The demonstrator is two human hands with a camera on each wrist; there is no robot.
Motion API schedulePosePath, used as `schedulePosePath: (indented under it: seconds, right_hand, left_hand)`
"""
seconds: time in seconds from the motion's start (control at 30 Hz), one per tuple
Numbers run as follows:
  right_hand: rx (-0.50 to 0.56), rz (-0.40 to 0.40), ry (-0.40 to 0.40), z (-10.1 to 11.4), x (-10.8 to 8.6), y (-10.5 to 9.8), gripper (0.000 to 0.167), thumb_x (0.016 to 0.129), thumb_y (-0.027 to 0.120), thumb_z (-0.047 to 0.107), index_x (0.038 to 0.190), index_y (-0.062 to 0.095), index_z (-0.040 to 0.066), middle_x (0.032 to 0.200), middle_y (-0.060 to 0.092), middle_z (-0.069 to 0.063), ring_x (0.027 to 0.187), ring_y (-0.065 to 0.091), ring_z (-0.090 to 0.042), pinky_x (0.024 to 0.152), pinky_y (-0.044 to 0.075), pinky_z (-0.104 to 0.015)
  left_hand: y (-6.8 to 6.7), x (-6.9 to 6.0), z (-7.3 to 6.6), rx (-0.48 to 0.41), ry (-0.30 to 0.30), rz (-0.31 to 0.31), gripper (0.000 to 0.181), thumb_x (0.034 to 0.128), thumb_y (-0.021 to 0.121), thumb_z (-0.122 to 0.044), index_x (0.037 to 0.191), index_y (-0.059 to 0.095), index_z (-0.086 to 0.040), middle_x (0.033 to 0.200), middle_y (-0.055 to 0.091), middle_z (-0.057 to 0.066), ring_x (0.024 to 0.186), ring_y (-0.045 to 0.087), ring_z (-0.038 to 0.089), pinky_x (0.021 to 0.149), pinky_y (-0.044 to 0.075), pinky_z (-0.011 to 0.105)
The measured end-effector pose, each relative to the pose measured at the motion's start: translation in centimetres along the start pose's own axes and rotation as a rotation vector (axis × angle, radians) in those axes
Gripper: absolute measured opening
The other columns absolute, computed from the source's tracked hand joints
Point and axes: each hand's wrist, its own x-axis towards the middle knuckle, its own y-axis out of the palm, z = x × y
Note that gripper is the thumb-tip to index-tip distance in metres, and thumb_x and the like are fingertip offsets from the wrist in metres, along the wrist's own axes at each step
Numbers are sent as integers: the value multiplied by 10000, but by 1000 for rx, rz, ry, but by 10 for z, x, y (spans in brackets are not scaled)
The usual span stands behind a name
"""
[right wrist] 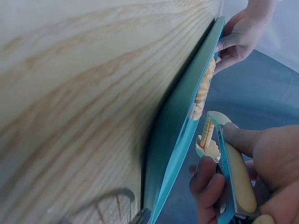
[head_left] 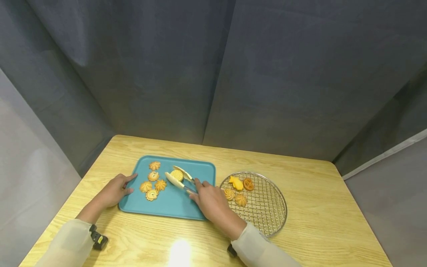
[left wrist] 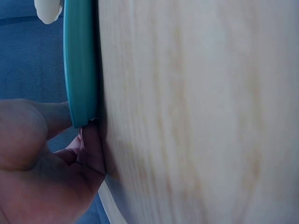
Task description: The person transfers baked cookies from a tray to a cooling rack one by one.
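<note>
Between the tips of the tongs, a round cookie is above the blue tray. The right hand grips the tongs; the left hand pinches the tray's left edge. On the tray lie 5 other cookies; beside it, a wire rack bears 4 more cookies.

A wooden table carries a teal tray and a round wire rack.
</note>
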Motion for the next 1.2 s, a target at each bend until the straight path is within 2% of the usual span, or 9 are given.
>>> schedulePosePath:
  seconds: [0.47, 0.8, 1.2]
  right_hand:
    - [24, -19, -12, -7, -12, -4, 629, 1007, 647, 456, 1483, 552, 56, 1177, 702, -142, 830, 688, -284, 712, 570, -419]
    - [45, -39, -13, -14, -22, -6, 635, 1003, 651, 456, 1496, 539, 72, 1241, 692, -167, 921, 716, -332, 761, 589, -454]
    - [67, -64, -8, -24, -38, -10, 623, 996, 663, 445, 1498, 546, 95, 1221, 697, -179, 884, 720, -357, 735, 579, -475]
  left_hand:
    - [0, -1, -2, -3, -11, -4, 586, 1001, 639, -37, 1523, 401, 85, 923, 401, 104, 815, 402, 220, 657, 357, 296]
    - [0, -1, -2, 0, -10, -5, 585, 999, 641, -33, 1520, 405, 88, 922, 412, 106, 815, 410, 219, 658, 362, 294]
    - [0, 0, -1, 1, -3, -6, 586, 995, 643, -27, 1519, 407, 90, 909, 405, 99, 806, 401, 215, 651, 354, 290]
